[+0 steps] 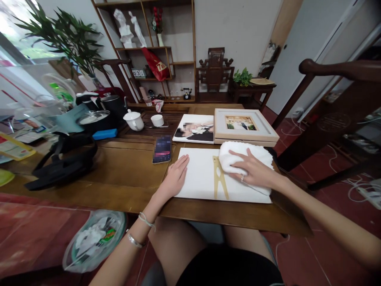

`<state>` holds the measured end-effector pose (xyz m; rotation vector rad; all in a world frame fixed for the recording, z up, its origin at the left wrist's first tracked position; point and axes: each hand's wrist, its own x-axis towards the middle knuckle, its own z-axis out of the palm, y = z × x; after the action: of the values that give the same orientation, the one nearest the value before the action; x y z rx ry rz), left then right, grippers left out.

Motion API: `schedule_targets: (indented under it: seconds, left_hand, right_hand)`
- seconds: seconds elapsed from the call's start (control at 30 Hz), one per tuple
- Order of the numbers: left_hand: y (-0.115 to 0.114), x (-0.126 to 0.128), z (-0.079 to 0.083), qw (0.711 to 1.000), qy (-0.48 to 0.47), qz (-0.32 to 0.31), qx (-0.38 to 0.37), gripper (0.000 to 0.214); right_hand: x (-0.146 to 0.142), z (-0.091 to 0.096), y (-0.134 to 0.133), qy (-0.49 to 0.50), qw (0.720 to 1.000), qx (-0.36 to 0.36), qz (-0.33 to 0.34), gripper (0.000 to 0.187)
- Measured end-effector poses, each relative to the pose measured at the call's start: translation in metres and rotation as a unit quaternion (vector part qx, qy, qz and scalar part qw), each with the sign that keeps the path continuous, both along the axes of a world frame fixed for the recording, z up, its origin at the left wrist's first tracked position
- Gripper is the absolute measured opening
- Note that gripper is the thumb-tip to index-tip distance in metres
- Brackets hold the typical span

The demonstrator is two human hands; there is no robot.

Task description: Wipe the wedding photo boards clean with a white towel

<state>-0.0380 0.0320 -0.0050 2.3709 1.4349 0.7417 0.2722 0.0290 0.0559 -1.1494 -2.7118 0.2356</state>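
A white flat board (202,174) lies face down on the wooden table (127,167), with a gold folding stand (219,178) on its back. My left hand (176,175) lies flat and open on the board's left edge. My right hand (253,171) presses a folded white cloth (238,157) onto the board's right side, fingers spread over it.
A framed photo (242,125) and an unframed print (195,128) lie behind the board. A phone (162,149) sits left of it. A teapot (133,120), a cup (156,120), a black bag (62,161) and kettles stand further left. A bin (93,240) sits on the floor.
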Motion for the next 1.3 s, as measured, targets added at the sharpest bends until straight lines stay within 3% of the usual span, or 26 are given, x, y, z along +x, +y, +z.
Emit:
schedule_targets:
  seconds: [0.13, 0.27, 0.5, 0.6, 0.73, 0.83, 0.93, 1.03, 1.2, 1.3]
  left_hand:
    - [-0.001, 0.001, 0.000, 1.000, 0.004, 0.000, -0.001, 0.046]
    - [-0.001, 0.001, -0.001, 1.000, 0.006, 0.006, -0.003, 0.046]
    - [0.000, 0.000, 0.000, 1.000, 0.003, 0.001, -0.003, 0.046]
    - [0.000, 0.000, 0.000, 1.000, 0.001, 0.000, 0.000, 0.045]
    - [-0.001, 0.001, 0.000, 1.000, -0.003, 0.001, 0.002, 0.045]
    - [-0.001, 0.001, -0.001, 1.000, -0.006, 0.002, 0.003, 0.045]
    - [-0.001, 0.001, -0.002, 1.000, -0.006, 0.001, 0.003, 0.045]
    - [-0.001, 0.001, -0.001, 1.000, -0.004, 0.002, -0.001, 0.045]
    - [-0.002, 0.000, 0.002, 1.000, 0.000, 0.000, -0.010, 0.046]
    - [-0.001, 0.000, 0.002, 1.000, 0.005, 0.000, -0.008, 0.047]
  right_hand:
    - [-0.002, -0.003, -0.043, 0.011, 0.996, 0.002, 0.090, 0.022]
    - [0.002, 0.002, -0.061, 0.030, 0.994, -0.030, 0.105, 0.027]
    - [0.002, 0.005, 0.005, 0.007, 0.995, -0.099, 0.026, 0.045]
    - [0.001, 0.007, 0.015, 0.003, 0.996, -0.089, 0.017, 0.047]
    - [0.003, 0.010, -0.017, -0.013, 0.997, -0.069, 0.038, 0.042]
    - [0.006, 0.011, -0.051, -0.016, 0.995, -0.068, 0.074, 0.027]
    - [0.011, 0.010, -0.064, -0.013, 0.994, -0.066, 0.087, 0.024]
    - [0.015, 0.008, -0.045, -0.013, 0.995, -0.067, 0.078, 0.023]
    - [0.012, 0.001, 0.014, 0.000, 0.999, -0.035, 0.030, 0.030]
    - [0.007, -0.002, 0.023, 0.005, 1.000, -0.021, 0.014, 0.030]
